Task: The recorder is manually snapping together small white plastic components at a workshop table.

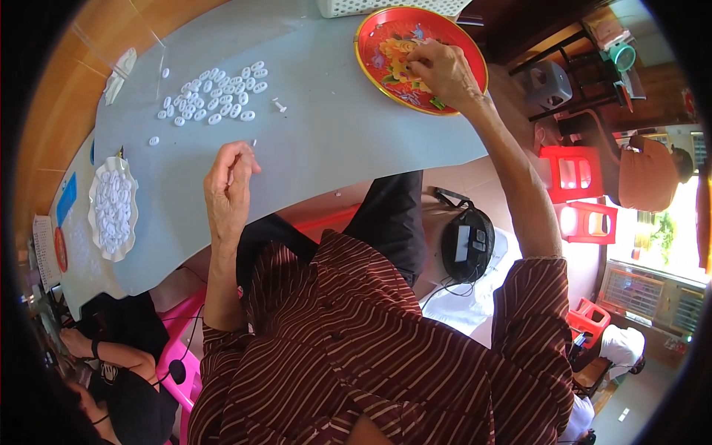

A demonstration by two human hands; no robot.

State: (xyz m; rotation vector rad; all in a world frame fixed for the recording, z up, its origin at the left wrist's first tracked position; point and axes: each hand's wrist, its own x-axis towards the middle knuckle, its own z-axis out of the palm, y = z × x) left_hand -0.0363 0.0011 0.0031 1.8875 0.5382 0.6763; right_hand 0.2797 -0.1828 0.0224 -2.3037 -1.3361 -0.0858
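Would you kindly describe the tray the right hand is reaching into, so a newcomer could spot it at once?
Start from the pale grey table and look to its far right edge. There lies the round red tray with a yellow flower pattern, under the right hand. It is the only red, gold-rimmed dish; the other holder is a white scalloped dish.

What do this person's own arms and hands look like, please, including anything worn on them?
Both hands are bare: the left hand and the right hand show no gloves, and no rings or watch can be made out. The forearms are uncovered too. The sleeves end about the elbow and belong to a dark maroon shirt with thin pale stripes. No cables or markings show on the arms.
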